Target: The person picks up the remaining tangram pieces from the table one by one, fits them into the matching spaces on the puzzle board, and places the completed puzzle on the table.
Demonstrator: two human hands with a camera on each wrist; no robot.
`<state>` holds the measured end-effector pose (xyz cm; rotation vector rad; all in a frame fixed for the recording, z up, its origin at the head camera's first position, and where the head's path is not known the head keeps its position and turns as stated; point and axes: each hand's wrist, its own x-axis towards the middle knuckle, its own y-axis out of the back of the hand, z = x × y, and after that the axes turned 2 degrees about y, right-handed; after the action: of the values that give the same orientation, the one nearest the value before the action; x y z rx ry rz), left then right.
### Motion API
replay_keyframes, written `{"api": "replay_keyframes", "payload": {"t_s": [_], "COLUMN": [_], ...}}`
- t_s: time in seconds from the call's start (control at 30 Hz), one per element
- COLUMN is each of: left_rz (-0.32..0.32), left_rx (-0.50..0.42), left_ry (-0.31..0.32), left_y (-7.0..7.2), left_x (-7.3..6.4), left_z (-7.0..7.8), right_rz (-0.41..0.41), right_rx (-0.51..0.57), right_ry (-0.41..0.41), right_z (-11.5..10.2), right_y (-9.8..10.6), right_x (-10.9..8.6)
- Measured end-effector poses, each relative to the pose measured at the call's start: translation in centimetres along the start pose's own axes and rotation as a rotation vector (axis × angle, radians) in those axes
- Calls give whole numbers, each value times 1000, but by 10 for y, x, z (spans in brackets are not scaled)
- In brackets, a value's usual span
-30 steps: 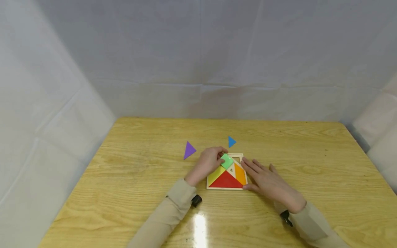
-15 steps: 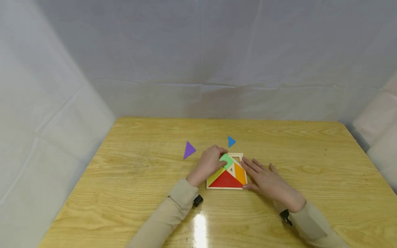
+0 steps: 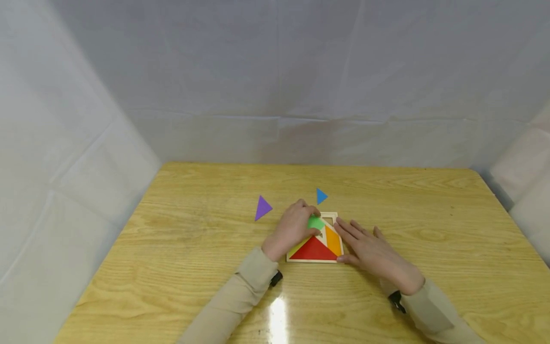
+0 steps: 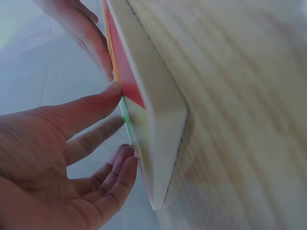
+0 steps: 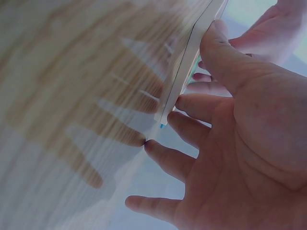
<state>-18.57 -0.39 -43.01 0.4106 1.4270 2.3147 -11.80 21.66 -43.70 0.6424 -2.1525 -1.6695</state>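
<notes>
A square wooden tangram tray [image 3: 312, 261] lies on the table, holding a red triangle [image 3: 313, 250], an orange parallelogram [image 3: 333, 240] and a yellow piece [image 4: 140, 123] that is mostly covered in the head view. My left hand [image 3: 292, 227] arches over its upper left part, thumb and forefinger at opposite sides of a green square [image 3: 315, 223], which they pinch. Part of the square is hidden under the fingers. Along the tray's right side rests my right hand [image 3: 374, 253], fingers straight and spread; thumb and some fingertips touch the rim [image 5: 184, 62].
Behind the tray lies a small blue triangle [image 3: 321, 196]. A purple triangle [image 3: 263, 209] is farther left, beyond the left hand. The wooden table [image 3: 193, 229] is walled by pale cloth [image 3: 275, 86] at the back and sides.
My left hand has shifted slightly right, its thumb and fingers now covering more of the green square, which sits lower against the tray. The right hand keeps its place.
</notes>
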Motion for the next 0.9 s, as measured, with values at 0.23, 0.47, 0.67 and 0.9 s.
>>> {"api": "replay_keyframes", "payload": {"t_s": [0.23,0.47,0.67,0.9], "left_rz": [-10,17,155,227], "left_rx": [67,35,-46,-79], "left_ry": [-2,11,14,-9], "left_y": [2,5,9,15], "left_x": [-2,-5,-4,-1], "left_z": [2,-1,-2,-3], "right_rz": [-1,-22,-13,-19], "right_rx": [-6,0,-3,-3], "right_ry": [3,-7,-9,-9], "right_z": [-1,-1,0,0], "right_y": [0,1,0,-1], "right_x": [0,1,0,1]}}
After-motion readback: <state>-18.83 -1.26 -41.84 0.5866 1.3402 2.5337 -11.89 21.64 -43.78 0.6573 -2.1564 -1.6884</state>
